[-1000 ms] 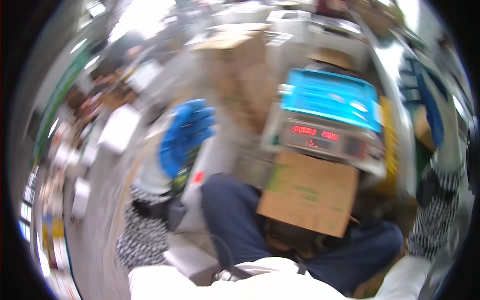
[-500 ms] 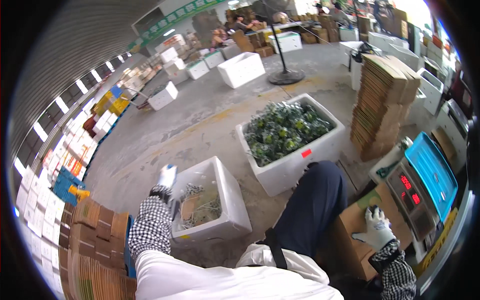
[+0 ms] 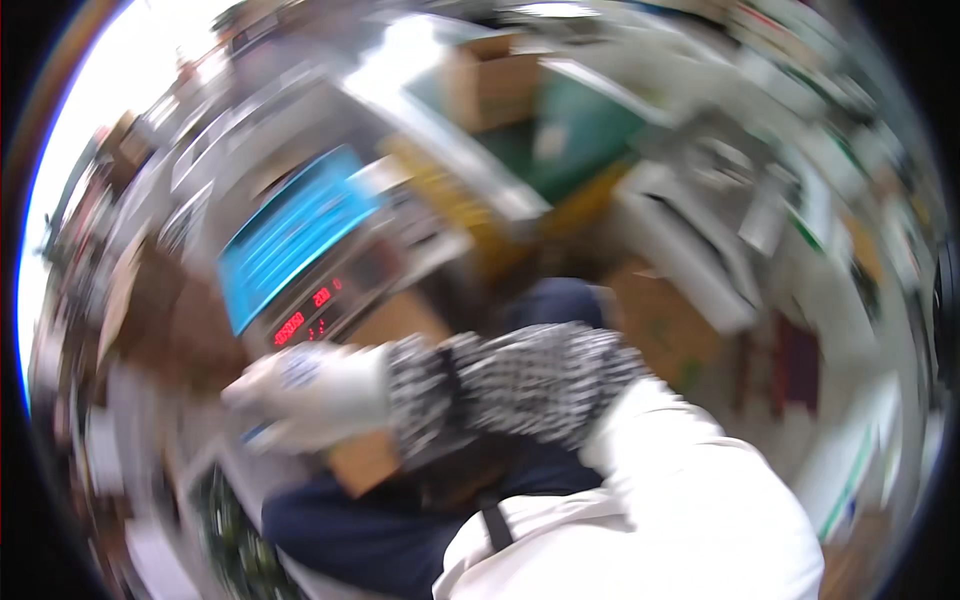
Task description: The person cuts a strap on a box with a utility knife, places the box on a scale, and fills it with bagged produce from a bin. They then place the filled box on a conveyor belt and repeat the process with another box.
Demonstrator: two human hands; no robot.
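My right hand (image 3: 310, 398), in a white glove with blue fingertips, reaches left across my lap. A checked sleeve covers the forearm. Motion smears the fingers, so whether they hold anything is unclear. Beneath the hand and forearm is a brown cardboard box (image 3: 362, 462), partly hidden by them. Just beyond stands a digital scale (image 3: 325, 300) with red lit digits and a blue plastic tray (image 3: 298, 232) on it. My left hand is out of view.
At lower left is a blurred white foam box (image 3: 300, 578) of wrapped greens (image 3: 232, 535). A stack of flattened cardboard (image 3: 165, 320) rises at left. Beyond the scale, a small carton (image 3: 492, 85) sits on a green surface (image 3: 590, 130). More cardboard (image 3: 660, 320) lies at right.
My view has swung sharply right and blurred. My right hand has left the top of the cardboard box and now extends left over it. My left hand has gone out of view.
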